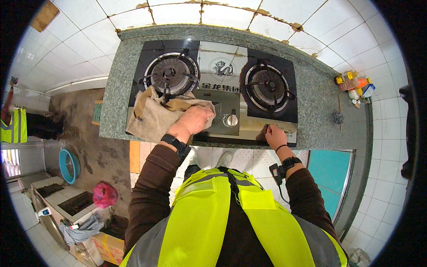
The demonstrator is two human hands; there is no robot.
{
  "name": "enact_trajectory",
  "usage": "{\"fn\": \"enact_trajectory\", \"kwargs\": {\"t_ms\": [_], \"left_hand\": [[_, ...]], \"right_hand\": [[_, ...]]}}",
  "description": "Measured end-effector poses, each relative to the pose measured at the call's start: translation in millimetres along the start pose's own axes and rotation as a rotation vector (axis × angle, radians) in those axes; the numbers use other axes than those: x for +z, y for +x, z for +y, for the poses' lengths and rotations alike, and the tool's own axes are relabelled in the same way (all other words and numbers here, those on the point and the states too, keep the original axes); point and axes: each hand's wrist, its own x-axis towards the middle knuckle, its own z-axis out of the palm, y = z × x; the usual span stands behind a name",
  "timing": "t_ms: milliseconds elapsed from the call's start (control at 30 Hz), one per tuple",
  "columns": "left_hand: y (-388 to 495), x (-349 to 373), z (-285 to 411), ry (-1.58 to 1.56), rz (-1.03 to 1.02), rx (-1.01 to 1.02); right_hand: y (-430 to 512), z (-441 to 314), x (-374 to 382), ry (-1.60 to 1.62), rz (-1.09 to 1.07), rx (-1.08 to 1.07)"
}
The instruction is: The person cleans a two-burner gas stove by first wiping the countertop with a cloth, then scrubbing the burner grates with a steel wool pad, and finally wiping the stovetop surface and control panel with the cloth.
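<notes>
A two-burner gas stove [220, 83] is set on the granite counter before me. My left hand [195, 120] is curled shut on a beige striped cloth [153, 123]. That cloth lies bunched over the stove's front left part, against the left burner [170, 71], and bears brown stains. Right of this hand is a silver control knob [231, 120]. At the stove's front right edge, my right hand [276, 136] pinches a small dark brown thing [262, 132], too small to identify. Above it sits the right burner [268, 86] with its black pan support.
Bottles and packets [355, 85] stand in the counter's far right corner, near a scrubber with a thin handle [338, 117]. Tiled wall [230, 13] rises behind the stove. To the left are a blue basin [69, 167], a pink plastic bag [105, 194] and a person in a reflective vest [15, 125].
</notes>
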Motion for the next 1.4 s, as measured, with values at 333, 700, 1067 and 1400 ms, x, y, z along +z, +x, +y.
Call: {"fn": "enact_trajectory", "kwargs": {"t_ms": [333, 700, 1067, 1400], "left_hand": [[-11, 2, 20, 0.028, 0.216, -0.089], [-11, 9, 10, -0.019, 0.157, -0.138], [-3, 6, 5, -0.026, 0.142, -0.076], [-10, 4, 20, -0.061, 0.200, -0.349]], "right_hand": [[-1, 4, 5, 0.000, 0.026, -0.029], [0, 3, 2, 0.042, 0.028, -0.017], [1, 3, 3, -0.033, 0.020, -0.024], [-2, 2, 4, 0.011, 0.070, -0.035]]}}
